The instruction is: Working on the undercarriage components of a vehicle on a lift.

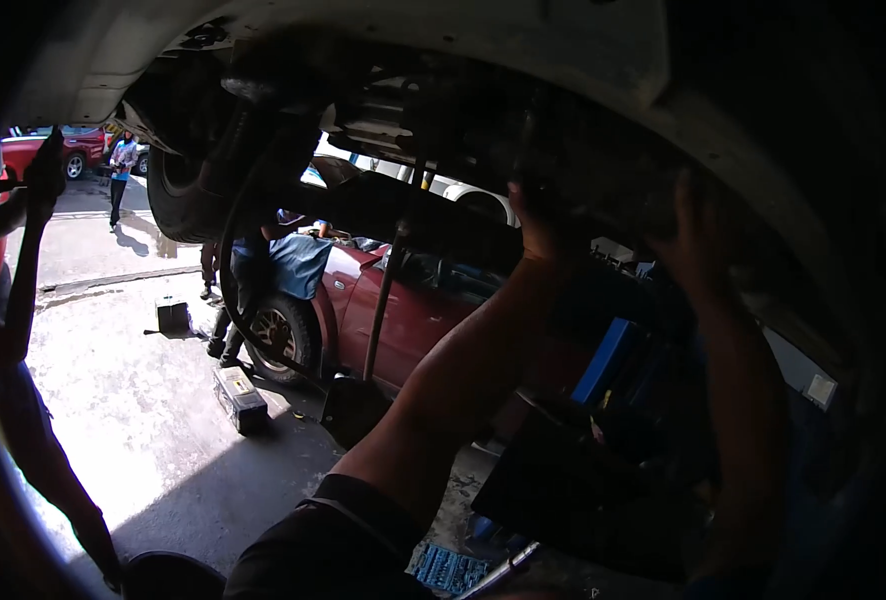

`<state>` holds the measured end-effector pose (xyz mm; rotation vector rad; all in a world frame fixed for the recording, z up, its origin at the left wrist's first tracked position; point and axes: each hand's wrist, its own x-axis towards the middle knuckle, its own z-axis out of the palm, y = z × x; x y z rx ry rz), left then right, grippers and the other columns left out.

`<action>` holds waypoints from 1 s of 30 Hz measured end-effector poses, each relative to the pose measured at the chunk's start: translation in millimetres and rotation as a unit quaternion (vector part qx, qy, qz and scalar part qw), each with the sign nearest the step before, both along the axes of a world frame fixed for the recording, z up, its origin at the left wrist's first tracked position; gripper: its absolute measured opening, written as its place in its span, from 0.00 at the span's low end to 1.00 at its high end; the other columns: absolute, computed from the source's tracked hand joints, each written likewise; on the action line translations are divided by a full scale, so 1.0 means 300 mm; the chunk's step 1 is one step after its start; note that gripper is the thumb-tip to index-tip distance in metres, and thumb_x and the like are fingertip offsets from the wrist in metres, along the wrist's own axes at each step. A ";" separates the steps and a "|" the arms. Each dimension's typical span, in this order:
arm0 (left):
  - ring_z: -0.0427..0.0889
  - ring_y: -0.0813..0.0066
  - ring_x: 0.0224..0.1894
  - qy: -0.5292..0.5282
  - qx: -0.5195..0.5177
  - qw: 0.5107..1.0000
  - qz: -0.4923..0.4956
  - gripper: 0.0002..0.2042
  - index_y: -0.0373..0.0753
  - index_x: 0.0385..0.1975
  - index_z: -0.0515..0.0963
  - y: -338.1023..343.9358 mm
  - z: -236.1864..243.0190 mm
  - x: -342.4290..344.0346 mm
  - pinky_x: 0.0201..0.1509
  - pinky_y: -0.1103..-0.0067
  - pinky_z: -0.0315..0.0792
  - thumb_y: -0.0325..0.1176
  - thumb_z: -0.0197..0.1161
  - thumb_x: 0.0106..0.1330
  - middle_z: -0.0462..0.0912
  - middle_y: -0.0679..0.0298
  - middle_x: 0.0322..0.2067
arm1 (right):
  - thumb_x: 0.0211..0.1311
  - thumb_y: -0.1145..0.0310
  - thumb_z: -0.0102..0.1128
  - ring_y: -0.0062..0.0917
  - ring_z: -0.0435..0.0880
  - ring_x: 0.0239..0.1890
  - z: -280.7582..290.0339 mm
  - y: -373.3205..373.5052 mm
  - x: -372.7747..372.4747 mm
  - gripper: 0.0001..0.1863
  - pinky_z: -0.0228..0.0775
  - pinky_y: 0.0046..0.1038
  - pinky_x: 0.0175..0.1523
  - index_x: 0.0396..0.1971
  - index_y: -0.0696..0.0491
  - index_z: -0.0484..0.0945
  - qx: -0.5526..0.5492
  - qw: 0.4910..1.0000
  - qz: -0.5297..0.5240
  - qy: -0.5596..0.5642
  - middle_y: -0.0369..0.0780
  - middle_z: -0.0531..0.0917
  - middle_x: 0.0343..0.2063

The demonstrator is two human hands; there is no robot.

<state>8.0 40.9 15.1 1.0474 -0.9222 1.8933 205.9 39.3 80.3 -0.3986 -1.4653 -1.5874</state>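
Both my arms reach up under a raised car, whose pale body edge (pixel 583 45) curves overhead. My left hand (pixel 541 225) is up in the shadowed underside, its thumb pointing upward and its other fingers mostly hidden. To the right of it, my right hand (pixel 696 225) is raised, with fingers bent against a dark part (pixel 608 195) between the two hands. Deep shadow hides that part's kind and the exact grip. Left of my hands, a tyre (pixel 175 195) hangs below the car, and a thin upright rod (pixel 383 310) stands nearer.
At the left edge, another person's hand (pixel 45 180) reaches up. A dark red car (pixel 348 295) stands beyond, a person (pixel 250 275) at its front. Boxy batteries (pixel 238 395) sit on the floor. Below are a blue tool tray (pixel 448 568), a metal bar (pixel 503 570) and a blue post (pixel 603 360).
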 end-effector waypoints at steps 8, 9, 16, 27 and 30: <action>0.62 0.52 0.63 0.145 0.038 0.988 0.036 0.48 0.51 0.67 0.56 0.001 0.038 0.055 0.61 0.49 0.60 0.80 0.43 0.53 0.63 0.57 0.61 | 0.49 0.58 0.74 0.39 0.63 0.68 0.102 0.132 0.099 0.52 0.59 0.38 0.69 0.71 0.51 0.51 -0.138 0.980 0.137 -0.031 0.46 0.64 0.66; 0.64 0.54 0.63 0.139 -0.020 0.990 0.028 0.46 0.48 0.68 0.55 -0.019 0.028 0.055 0.62 0.55 0.63 0.76 0.45 0.56 0.62 0.56 0.62 | 0.49 0.58 0.74 0.39 0.63 0.68 0.094 0.101 0.095 0.52 0.59 0.38 0.69 0.71 0.51 0.51 -0.147 0.978 0.143 -0.037 0.46 0.64 0.66; 0.66 0.51 0.63 0.017 -0.157 0.983 0.099 0.42 0.49 0.70 0.45 -0.031 0.014 0.023 0.61 0.55 0.67 0.58 0.60 0.62 0.56 0.54 0.66 | 0.46 0.61 0.75 0.40 0.61 0.69 0.061 0.013 0.026 0.54 0.56 0.37 0.70 0.71 0.47 0.49 -0.183 0.974 0.129 -0.029 0.47 0.63 0.67; 0.61 0.50 0.67 -0.006 -0.059 0.995 0.082 0.44 0.37 0.69 0.41 -0.026 0.052 0.089 0.66 0.55 0.63 0.51 0.61 0.65 0.53 0.49 0.68 | 0.48 0.59 0.73 0.43 0.61 0.68 0.081 -0.020 0.048 0.53 0.56 0.38 0.70 0.71 0.47 0.50 -0.179 0.981 0.072 -0.004 0.50 0.62 0.66; 0.63 0.50 0.65 0.004 -0.043 0.998 0.044 0.39 0.38 0.68 0.49 0.025 0.071 0.025 0.65 0.58 0.63 0.55 0.57 0.66 0.59 0.50 0.65 | 0.50 0.57 0.72 0.43 0.63 0.67 0.073 -0.024 0.020 0.49 0.57 0.38 0.69 0.70 0.48 0.53 -0.129 0.989 0.077 0.008 0.50 0.63 0.66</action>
